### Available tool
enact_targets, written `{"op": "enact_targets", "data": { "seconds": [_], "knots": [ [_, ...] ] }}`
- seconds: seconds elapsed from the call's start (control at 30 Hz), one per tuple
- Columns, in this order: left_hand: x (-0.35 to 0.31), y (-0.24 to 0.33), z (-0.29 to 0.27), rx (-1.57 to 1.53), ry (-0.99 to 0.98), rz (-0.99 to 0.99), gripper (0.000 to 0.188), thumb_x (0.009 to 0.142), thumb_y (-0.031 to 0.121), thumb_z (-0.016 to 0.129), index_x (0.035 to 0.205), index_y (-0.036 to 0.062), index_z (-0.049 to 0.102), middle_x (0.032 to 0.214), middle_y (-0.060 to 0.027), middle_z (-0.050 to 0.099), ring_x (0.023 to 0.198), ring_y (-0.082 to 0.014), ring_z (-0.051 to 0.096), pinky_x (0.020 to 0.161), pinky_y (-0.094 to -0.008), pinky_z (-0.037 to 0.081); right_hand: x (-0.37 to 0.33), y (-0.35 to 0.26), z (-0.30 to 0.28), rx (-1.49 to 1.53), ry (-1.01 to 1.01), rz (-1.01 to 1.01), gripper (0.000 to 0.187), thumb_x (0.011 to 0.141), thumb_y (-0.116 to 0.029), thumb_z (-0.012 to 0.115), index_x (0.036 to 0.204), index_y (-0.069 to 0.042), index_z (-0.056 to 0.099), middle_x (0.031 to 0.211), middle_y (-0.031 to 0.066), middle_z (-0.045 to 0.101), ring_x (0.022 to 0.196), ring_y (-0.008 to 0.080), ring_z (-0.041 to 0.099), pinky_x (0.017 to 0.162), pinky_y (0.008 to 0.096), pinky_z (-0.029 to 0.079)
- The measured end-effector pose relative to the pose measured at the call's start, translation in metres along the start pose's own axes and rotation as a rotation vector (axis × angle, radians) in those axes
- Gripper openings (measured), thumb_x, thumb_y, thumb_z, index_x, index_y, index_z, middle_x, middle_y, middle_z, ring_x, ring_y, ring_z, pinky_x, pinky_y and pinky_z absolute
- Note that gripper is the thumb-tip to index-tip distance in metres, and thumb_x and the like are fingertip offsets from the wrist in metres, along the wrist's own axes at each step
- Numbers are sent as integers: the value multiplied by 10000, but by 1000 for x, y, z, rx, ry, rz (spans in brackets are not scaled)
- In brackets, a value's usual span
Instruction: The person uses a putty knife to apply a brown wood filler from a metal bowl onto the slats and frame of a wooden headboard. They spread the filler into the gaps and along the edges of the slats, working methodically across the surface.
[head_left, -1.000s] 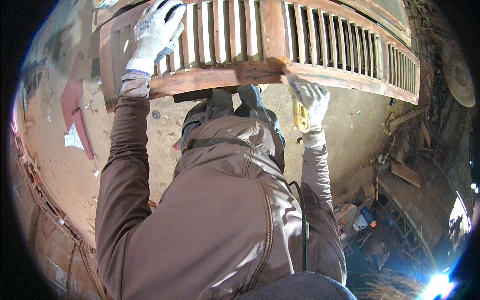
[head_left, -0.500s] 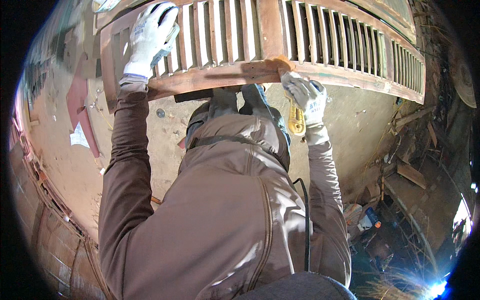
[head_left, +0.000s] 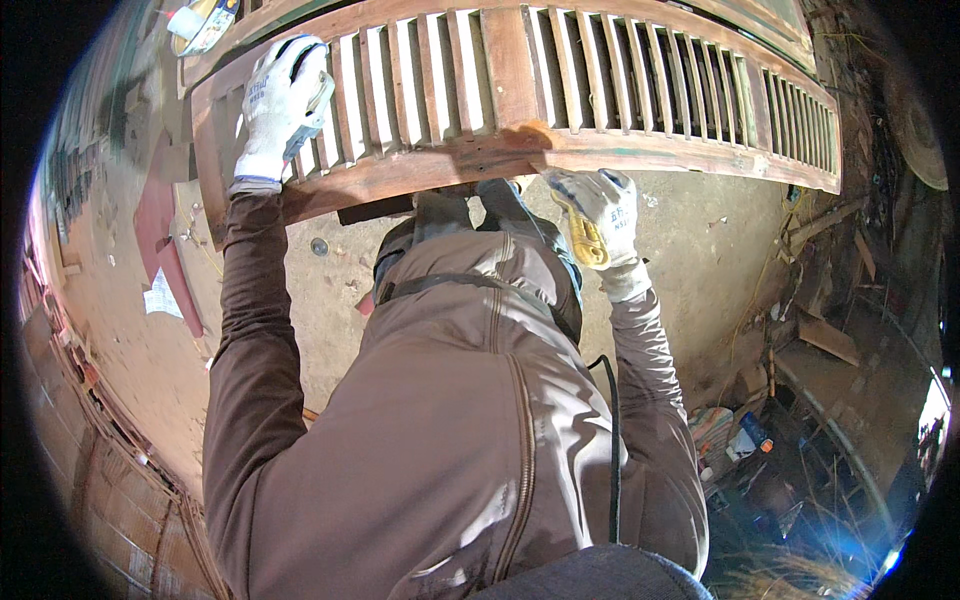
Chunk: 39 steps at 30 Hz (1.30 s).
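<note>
The right hand (head_left: 598,222), gloved and closed round a yellow tool (head_left: 588,240), has dropped slightly from the shutter's (head_left: 520,90) lower rail, pausing the work there; farther off, the left hand (head_left: 280,105) stays spread flat on the slats, steadying the shutter above the floor (head_left: 700,260).

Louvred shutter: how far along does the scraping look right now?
Looks done: the patch of the bottom rail beside the right hand shows bare orange wood. In hand: the right hand holds a yellow-handled tool at the rail of the louvred shutter, while the left hand steadies the slats. Left: the rest of the frame and slats look weathered, with greenish paint traces.
</note>
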<state>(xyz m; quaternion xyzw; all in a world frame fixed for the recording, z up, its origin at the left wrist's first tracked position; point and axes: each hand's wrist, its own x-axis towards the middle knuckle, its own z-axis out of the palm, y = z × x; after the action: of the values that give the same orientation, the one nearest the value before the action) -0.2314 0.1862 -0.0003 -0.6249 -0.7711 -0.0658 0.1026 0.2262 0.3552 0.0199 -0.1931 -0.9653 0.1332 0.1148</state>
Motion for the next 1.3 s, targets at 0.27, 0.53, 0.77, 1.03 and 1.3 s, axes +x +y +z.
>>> {"op": "enact_targets", "data": {
  "seconds": [0.27,0.53,0.77,1.03,1.3],
  "knots": [
    [15,23,-17,-39,55,53,474,796,178,745,1239,60,628,1282,-145,610,1202,-355,577,1039,-443,469,4,25,17,-93,73,123,292,767,-296,703,1026,-164,730,1046,19,732,946,226,670,840,423,474],
    [11,22,-18,-36,40,49,531,761,151,748,1267,69,611,1301,-125,592,1211,-341,559,1039,-449,458,-52,74,-17,-258,61,136,404,774,-266,703,1178,-249,711,1213,-50,698,1068,187,652,880,391,483],
    [8,-4,6,-1,-1,49,551,764,141,740,1294,83,600,1318,-121,588,1226,-343,555,1058,-442,452,-100,163,-47,-385,105,111,439,783,-228,715,1222,-247,691,1229,-65,687,1087,176,649,824,373,514],
    [-2,-25,26,-152,-134,-238,351,1010,180,453,1321,91,588,1334,-99,583,1272,-300,507,1102,-416,390,-141,234,-71,-475,249,526,514,860,-200,673,1369,-163,613,1316,25,669,1115,226,651,924,355,537],
    [2,-15,36,-564,34,-740,349,1034,315,509,1224,66,664,1195,-119,656,1116,-274,612,1010,-387,449,-148,309,-94,-459,206,580,476,875,-127,617,1345,-197,637,1255,29,697,1080,230,660,909,363,526]
  ]
}}
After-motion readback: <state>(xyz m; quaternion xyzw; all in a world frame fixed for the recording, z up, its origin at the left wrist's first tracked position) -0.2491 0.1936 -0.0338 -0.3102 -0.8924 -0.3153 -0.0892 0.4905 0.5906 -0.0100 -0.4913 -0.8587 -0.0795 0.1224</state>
